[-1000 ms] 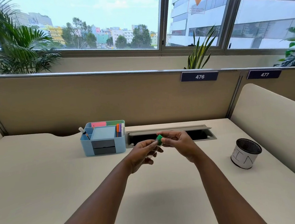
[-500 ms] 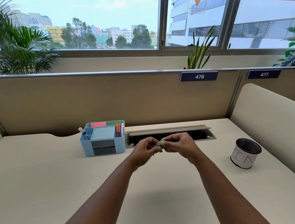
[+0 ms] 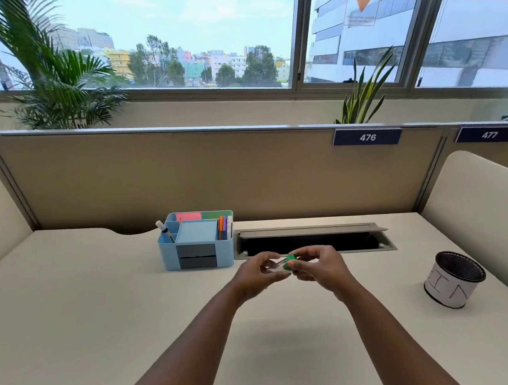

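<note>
A small green binder clip (image 3: 291,261) with thin metal handles hangs in the air above the beige desk (image 3: 103,313), just in front of the cable slot. My right hand (image 3: 317,268) pinches its green body between thumb and fingers. My left hand (image 3: 258,276) pinches the metal handles sticking out to the left. Both hands meet at the middle of the view, wrists apart, fingers curled around the clip. Much of the clip is hidden by my fingertips.
A light blue desk organiser (image 3: 197,241) with pens and sticky notes stands behind my left hand. The open cable slot (image 3: 312,242) runs along the back. A mesh pen cup (image 3: 454,279) stands at the right. Partition panels enclose the desk.
My hands have come closer together and dropped slightly. The left fingers, spread under the clip a second ago, now pinch its metal handles. The clip stays in my right fingers.
</note>
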Demonstrator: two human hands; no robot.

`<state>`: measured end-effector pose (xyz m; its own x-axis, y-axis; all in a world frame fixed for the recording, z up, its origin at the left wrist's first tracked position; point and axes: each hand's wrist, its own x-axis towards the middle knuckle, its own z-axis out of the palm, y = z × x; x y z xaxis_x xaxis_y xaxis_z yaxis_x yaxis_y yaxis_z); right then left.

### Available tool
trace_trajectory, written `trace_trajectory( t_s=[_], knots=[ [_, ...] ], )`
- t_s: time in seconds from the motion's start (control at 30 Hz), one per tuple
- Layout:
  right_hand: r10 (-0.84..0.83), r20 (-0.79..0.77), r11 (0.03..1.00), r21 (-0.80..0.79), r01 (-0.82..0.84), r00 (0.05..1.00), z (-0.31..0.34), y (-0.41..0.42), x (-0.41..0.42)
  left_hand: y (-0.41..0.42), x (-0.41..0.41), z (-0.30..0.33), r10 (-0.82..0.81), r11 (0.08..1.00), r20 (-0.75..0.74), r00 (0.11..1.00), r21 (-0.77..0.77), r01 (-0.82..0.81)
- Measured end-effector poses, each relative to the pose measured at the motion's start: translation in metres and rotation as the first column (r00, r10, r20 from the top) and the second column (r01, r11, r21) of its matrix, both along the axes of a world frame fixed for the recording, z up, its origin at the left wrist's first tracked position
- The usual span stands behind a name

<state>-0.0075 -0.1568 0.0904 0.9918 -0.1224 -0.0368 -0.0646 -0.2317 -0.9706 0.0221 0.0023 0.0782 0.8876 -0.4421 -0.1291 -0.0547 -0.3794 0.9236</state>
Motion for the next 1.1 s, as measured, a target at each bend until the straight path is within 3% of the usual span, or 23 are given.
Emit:
trace_trajectory(
  t_s=[0.07,0.17,0.3,0.4,0.57,0.77,0.9,1.1],
  knots=[
    [-0.037,0.005,0.999,-0.002,0.037,0.999,-0.004,0.008,0.009,0.015,0.009,-0.009,0.056,0.996,0.025,0.998,0.066,-0.057],
    [-0.079,0.009,0.997,0.008,0.078,0.997,-0.007,0.021,0.025,0.045,0.027,-0.024,0.231,0.952,0.193,0.954,0.157,-0.262],
    [-0.093,0.024,0.995,-0.032,0.093,0.995,-0.013,0.04,0.052,0.09,0.044,-0.034,0.506,0.761,0.476,0.719,0.145,-0.632],
    [-0.102,0.043,0.992,-0.066,0.105,0.994,-0.017,0.059,0.074,0.117,0.051,-0.035,0.637,0.631,0.491,0.594,0.111,-0.768],
    [-0.072,0.108,0.977,-0.19,0.092,0.991,-0.023,0.097,0.105,0.154,0.076,-0.048,0.524,0.649,0.506,0.685,0.284,-0.706],
    [-0.097,0.177,0.98,-0.155,0.125,0.979,-0.024,0.146,0.144,0.177,0.106,-0.056,0.368,0.66,0.506,0.78,0.448,-0.603],
    [-0.083,0.216,0.981,-0.153,0.117,0.973,-0.024,0.174,0.167,0.182,0.117,-0.07,0.332,0.665,0.506,0.796,0.473,-0.578],
    [-0.029,0.326,0.963,-0.245,0.113,0.945,-0.034,0.205,0.185,0.186,0.124,-0.08,0.356,0.674,0.555,0.752,0.405,-0.618]
  ],
)
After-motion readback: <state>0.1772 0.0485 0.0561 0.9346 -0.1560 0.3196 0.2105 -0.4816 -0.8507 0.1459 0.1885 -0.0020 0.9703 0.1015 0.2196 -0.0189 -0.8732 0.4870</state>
